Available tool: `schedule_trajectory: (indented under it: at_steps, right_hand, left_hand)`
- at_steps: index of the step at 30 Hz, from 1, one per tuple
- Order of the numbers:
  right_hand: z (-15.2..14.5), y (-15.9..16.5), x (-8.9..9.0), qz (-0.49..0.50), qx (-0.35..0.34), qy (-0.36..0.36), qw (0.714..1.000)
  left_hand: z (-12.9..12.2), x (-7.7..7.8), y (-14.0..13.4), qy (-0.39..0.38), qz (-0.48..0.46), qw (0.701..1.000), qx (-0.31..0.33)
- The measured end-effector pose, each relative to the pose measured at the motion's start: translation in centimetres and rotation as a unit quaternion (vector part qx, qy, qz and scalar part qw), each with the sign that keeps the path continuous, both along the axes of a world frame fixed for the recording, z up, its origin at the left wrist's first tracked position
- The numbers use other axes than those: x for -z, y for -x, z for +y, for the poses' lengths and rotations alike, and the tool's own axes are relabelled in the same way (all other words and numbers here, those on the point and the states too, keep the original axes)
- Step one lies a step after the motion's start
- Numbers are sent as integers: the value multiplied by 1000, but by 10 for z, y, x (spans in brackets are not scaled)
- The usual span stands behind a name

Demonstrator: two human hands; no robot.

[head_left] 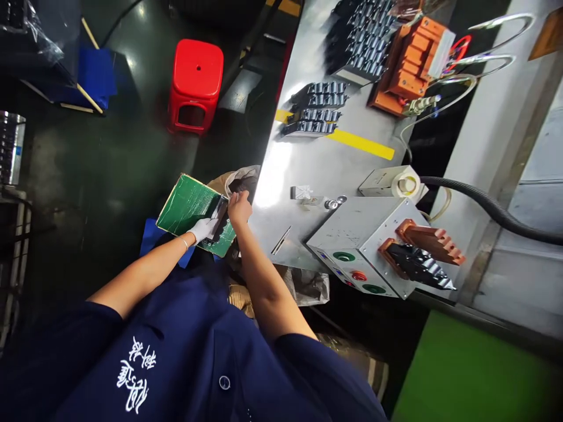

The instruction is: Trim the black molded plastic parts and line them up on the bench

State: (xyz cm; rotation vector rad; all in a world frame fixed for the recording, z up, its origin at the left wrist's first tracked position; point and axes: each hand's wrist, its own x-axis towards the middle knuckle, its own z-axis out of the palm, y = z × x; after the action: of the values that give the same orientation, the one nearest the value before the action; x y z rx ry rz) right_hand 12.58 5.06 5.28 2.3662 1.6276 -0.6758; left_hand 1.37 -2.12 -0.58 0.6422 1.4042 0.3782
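Observation:
My left hand (203, 229), in a white glove, is closed on a dark metal part (219, 221) with a notched edge. The part is over a scuffed green board (187, 202) at the left side of the bench. At the part's upper right end is my bare right hand (240, 207), with its fingers curled together. Whatever may be inside those fingers is hidden. An open pale sack (241, 176) lies just beyond the right hand, partly under the bench edge.
The metal bench (281, 193) carries rows of dark ribbed parts (319, 108), a larger stack (369, 41), an orange-brown fixture (413, 64), tweezers (281, 240) and a control box (360, 240) clamping a black part (417, 264). A red stool (199, 67) stands on the floor.

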Motion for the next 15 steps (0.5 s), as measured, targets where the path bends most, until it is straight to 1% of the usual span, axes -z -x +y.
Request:
schedule_trajectory:
  at_steps: [2, 4, 6, 9, 10, 11, 12, 13, 15]
  right_hand:
    - [-27, 3, -4, 8, -8, 8, 1000]
    - [-43, 5, -5, 12, -14, 16, 1000]
    - [-36, 4, -1, 7, -12, 12, 1000]
    - [-11, 1, 8, -4, -4, -8, 1000]
    - [-11, 2, 8, -4, -7, -9, 1000]
    - [-19, 4, 7, -2, -14, -5, 1000]
    - [-34, 8, 4, 2, -27, 4, 1000]
    - [-53, 12, 0, 9, -47, 23, 999]
    - [-91, 23, -8, 18, -58, 46, 997]
  left_hand:
    - [0, 1, 1, -2, 6, 1000, 8]
    - [0, 1, 1, -2, 9, 1000, 11]
    - [-1, 3, 2, -2, 10, 1000, 9]
    - [-1, 3, 1, 1, 8, 1000, 0]
    - [-1, 3, 1, 1, 8, 1000, -3]
    - [-1, 2, 1, 1, 9, 1000, -6]
    - [-1, 2, 2, 0, 11, 1000, -7]
    - [-1, 1, 2, -1, 13, 1000, -7]
    - [0, 0, 3, -3, 16, 1000, -7]
